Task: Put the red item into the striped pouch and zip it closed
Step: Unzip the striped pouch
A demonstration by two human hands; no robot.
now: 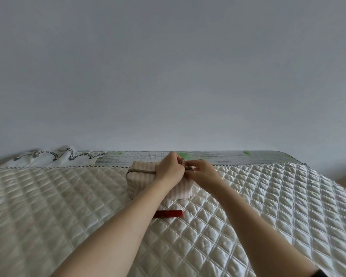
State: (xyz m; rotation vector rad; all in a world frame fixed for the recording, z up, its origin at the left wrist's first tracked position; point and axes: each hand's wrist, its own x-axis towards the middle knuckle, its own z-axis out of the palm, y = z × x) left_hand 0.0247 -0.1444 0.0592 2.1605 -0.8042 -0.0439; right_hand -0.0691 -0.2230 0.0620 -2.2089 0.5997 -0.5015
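Pinching the zipper end of the striped pouch [140,172] with both hands, left hand [169,168] and right hand [203,172], on the quilted bed [268,196]; red item [171,213] lies just in front, outside it

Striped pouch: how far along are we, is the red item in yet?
Not yet. The red item lies on the quilt, nearer the person than the striped pouch. In hand: the left hand and right hand work at the zipper's right end. Left: item in, zip closed.
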